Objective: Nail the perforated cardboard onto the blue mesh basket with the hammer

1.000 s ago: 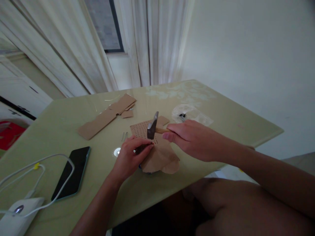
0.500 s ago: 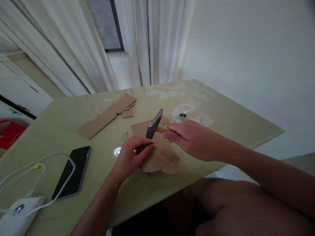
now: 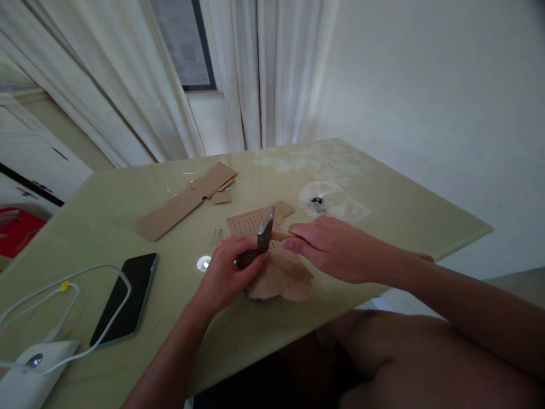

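Observation:
My right hand (image 3: 326, 250) is wrapped round the wooden handle of a hammer (image 3: 266, 230). The hammer's dark metal head is low, right beside the fingertips of my left hand (image 3: 232, 267). Those fingers and thumb are closed on a small dark brown piece (image 3: 247, 259), whose kind I cannot make out. Under both hands lies brown cardboard (image 3: 279, 275), its lower part rounded in outline. Behind the hammer, a brown sheet with rows of small holes (image 3: 244, 223) is partly covered. Something bluish shows under the cardboard's near edge.
Cardboard strips (image 3: 183, 204) lie at the back left. A clear plastic bag (image 3: 340, 207) with small black bits is behind my right hand. Thin metal pins (image 3: 217, 236) and a white round item (image 3: 203, 263) sit left of centre. A phone (image 3: 125, 298) and a cabled white power bank (image 3: 38, 372) are at left.
The hammer head has come down and slightly nearer, close to my left fingertips. My right hand has lowered a little with it. My left hand stays almost in place.

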Available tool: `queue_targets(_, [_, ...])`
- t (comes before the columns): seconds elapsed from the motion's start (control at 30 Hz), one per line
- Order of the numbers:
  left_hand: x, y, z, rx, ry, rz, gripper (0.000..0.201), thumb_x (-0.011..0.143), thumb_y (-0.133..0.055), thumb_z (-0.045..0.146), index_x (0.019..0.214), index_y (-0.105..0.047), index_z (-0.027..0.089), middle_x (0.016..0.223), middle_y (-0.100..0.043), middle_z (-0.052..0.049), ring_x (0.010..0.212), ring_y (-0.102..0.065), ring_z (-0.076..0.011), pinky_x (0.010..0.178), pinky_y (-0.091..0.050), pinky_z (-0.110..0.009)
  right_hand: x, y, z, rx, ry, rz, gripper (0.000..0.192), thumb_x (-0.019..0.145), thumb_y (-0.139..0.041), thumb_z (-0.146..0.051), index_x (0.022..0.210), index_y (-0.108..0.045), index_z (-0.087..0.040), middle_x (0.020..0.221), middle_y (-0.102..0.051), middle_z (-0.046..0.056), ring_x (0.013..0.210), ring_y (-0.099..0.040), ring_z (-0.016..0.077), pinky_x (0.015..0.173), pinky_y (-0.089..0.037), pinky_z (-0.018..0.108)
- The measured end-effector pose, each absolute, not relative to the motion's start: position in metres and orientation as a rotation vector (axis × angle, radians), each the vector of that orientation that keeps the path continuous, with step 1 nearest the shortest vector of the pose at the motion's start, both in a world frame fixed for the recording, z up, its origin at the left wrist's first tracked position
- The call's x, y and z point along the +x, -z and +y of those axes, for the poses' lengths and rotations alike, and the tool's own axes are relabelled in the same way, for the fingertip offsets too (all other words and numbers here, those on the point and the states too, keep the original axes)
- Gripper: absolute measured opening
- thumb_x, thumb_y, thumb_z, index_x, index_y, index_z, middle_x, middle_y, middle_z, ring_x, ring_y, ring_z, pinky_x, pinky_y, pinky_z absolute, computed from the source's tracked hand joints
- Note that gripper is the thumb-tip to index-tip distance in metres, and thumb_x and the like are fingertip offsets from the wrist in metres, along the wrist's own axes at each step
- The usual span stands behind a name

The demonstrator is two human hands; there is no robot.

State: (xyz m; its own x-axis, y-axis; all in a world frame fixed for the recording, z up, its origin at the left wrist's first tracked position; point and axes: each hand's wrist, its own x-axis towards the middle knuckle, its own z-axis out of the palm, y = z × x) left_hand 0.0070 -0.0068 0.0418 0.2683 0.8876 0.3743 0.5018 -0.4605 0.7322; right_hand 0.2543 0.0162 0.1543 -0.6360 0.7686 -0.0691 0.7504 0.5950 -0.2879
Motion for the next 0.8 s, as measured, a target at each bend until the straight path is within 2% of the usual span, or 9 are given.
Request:
queue_targets(0.17, [0.007,-0.042,-0.008,2.058,-1.043,1.273,0.020,0.096,-0.080,0.035,0.114,-0.081,0.026,0.118,-0.079,-0.006,0.108,-0.072,-0.0258,0.091,-0.055,-0.038,0.257,-0.155,0.016,-1.321,-0.465,-2.689,0.043,0.117,-0.046,-0.041,0.089,-0.069,-0.018,0.076,-0.067,0.003,0.072,-0.057,0.0179,0.068,-0.028,0.034])
queue_targets(0.37, [0.007,-0.041,-0.009,2.099,-1.023,1.308,0.030,0.095,-0.082,0.037,0.121,-0.076,0.026,0.116,-0.076,-0.006,0.108,-0.069,-0.0272,0.095,-0.054,-0.041,0.253,-0.141,0.016,-1.308,-0.407,-2.855,0.040,0.117,-0.047,-0.035,0.089,-0.070,-0.018,0.078,-0.071,0.006,0.071,-0.059,0.0187,0.067,-0.027,0.035])
queue_targets(0.6, [0.007,-0.040,-0.009,2.095,-1.009,1.320,0.040,0.095,-0.082,0.039,0.132,-0.071,0.027,0.128,-0.073,-0.009,0.115,-0.067,-0.0291,0.100,-0.054,-0.045,0.254,-0.140,0.016,-1.396,-0.423,-2.735,0.042,0.117,-0.047,-0.040,0.090,-0.071,-0.018,0.078,-0.070,0.005,0.073,-0.060,0.0186,0.067,-0.028,0.034])
queue_targets(0.8, [0.006,-0.039,-0.009,2.090,-1.034,1.308,0.045,0.094,-0.083,0.037,0.137,-0.070,0.027,0.126,-0.072,-0.009,0.113,-0.068,-0.0280,0.097,-0.055,-0.042,0.254,-0.136,0.016,-1.342,-0.367,-2.836,0.042,0.117,-0.045,-0.040,0.091,-0.070,-0.018,0.076,-0.071,0.006,0.069,-0.059,0.0191,0.066,-0.026,0.035])
